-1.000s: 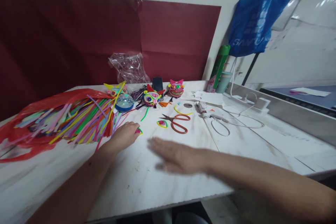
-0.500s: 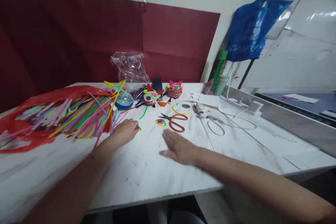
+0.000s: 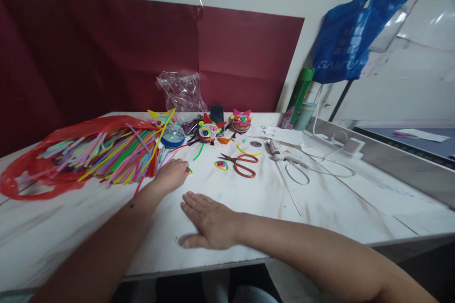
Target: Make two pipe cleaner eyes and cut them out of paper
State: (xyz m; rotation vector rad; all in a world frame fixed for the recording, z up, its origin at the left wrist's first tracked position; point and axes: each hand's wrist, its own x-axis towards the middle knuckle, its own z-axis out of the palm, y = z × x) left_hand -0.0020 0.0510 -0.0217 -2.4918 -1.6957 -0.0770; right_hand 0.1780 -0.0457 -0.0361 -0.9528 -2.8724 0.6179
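My left hand (image 3: 171,175) rests on the white table with its fingers curled together over a small eye-shaped piece (image 3: 189,171). Only the piece's green, yellow and pink edge shows past the fingertips. Palm down and flat on the tabletop, my right hand (image 3: 213,222) has its thumb spread and holds nothing. A matching eye-shaped piece (image 3: 221,165), pink inside a green and yellow outline, lies beyond it. Beside that piece are scissors (image 3: 243,165) with orange handles, blades apart.
At left, coloured pipe cleaners (image 3: 117,156) spill from a red plastic bag (image 3: 21,187). Behind stand a round blue container (image 3: 173,137) and colourful animal heads (image 3: 209,131), (image 3: 241,120). A glue gun (image 3: 280,154) with its cable lies right, near a thin white stick (image 3: 289,194).
My right hand has moved left and nearer to me, away from the scissors, and lies flat. My left hand stays at the eye-shaped piece. The view has shifted slightly.
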